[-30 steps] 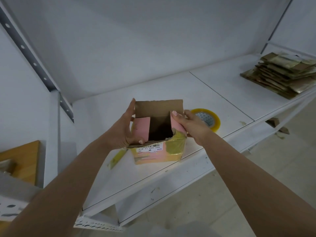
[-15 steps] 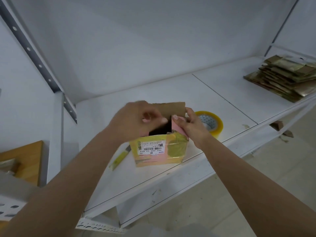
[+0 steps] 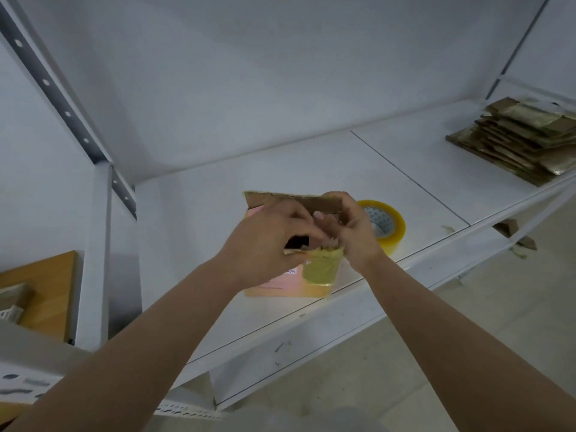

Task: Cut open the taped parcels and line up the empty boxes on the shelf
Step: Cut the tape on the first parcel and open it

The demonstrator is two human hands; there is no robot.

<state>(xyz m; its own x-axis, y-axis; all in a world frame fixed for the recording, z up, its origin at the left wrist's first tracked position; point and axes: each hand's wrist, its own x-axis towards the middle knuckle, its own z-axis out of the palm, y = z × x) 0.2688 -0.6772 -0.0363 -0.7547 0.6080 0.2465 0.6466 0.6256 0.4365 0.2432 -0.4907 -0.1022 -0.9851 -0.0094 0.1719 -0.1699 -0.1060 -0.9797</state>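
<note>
Both hands are curled on the box's top: left hand (image 3: 265, 238) pinching the near flap, right hand (image 3: 352, 227) gripping the far-right corner. Box (image 3: 314, 272) sits directly under them, near shelf (image 3: 389, 188) edge, both equally close.

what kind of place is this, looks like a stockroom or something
Probably a stockroom or packing area: bare white metal shelving, a roll of packing tape, and a stack of flattened cardboard boxes.

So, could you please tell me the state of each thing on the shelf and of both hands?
Box: upright on the shelf, top open, back flap raised.
Left hand: gripping the box's top flaps.
Right hand: curled round the box's right flap.
Tape roll: lying flat beside the box.
Flattened cartons: stacked at the shelf's right end.
</note>
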